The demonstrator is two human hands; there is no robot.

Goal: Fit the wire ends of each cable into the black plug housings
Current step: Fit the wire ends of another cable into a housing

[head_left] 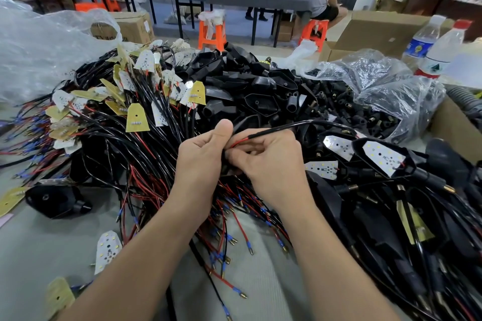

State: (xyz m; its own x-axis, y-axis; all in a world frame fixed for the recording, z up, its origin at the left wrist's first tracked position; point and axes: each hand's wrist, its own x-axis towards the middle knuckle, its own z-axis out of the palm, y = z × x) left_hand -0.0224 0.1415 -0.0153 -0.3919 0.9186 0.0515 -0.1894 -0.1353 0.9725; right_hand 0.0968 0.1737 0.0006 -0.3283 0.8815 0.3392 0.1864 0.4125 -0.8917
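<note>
Cable (287, 126) at centre, arcing over the right hand (271, 164). Its red wire (240, 141) runs down between both hands. Left hand (200, 161) is curled, thumb up, gripping the wire against something dark I can't make out. Right-hand fingers pinch the wire end. Housings (247, 83) are heaped just behind. Loose cables with boards (137, 117) sprawl left across the counter (39, 242). Bottles (440, 52) stand far right.

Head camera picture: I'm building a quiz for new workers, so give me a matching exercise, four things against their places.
1 water bottles
2 red wire
3 pile of black housings
4 loose white board

A between left hand and right hand
B beside the left forearm
C far right
D behind the hands, mid-table

Pairs: 1-C, 2-A, 3-D, 4-B
</note>
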